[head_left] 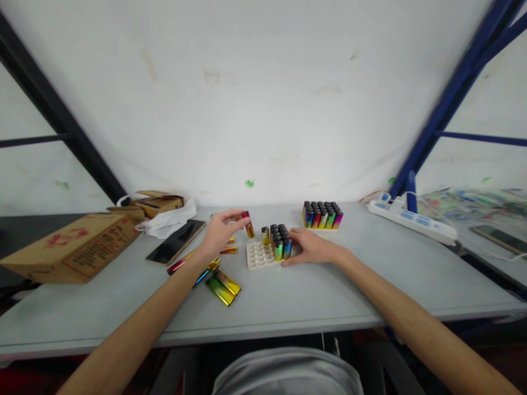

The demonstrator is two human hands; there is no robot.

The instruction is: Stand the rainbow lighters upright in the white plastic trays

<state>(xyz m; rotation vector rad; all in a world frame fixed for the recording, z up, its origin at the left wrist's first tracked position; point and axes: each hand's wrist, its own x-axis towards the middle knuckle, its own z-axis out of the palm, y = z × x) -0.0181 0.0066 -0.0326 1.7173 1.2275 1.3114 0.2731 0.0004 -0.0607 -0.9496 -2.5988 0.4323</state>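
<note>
Head view: Left hand (224,229) pinches a shiny cylinder (250,229), probably light, stiff, slick, best gripped mid-body; right hand (312,245) curls against the white tray (263,266), grip unclear.

Premises are presenting as a small workshop or packing station. A plain grey worktop (333,299) is running along a scuffed white wall (263,109), with a blue metal frame (447,104) slanting at right. Shiny lighter-like pieces (323,215) are standing in rows; a printed cardboard box (78,241) and power strip (411,222) are lying at opposite sides.
</note>
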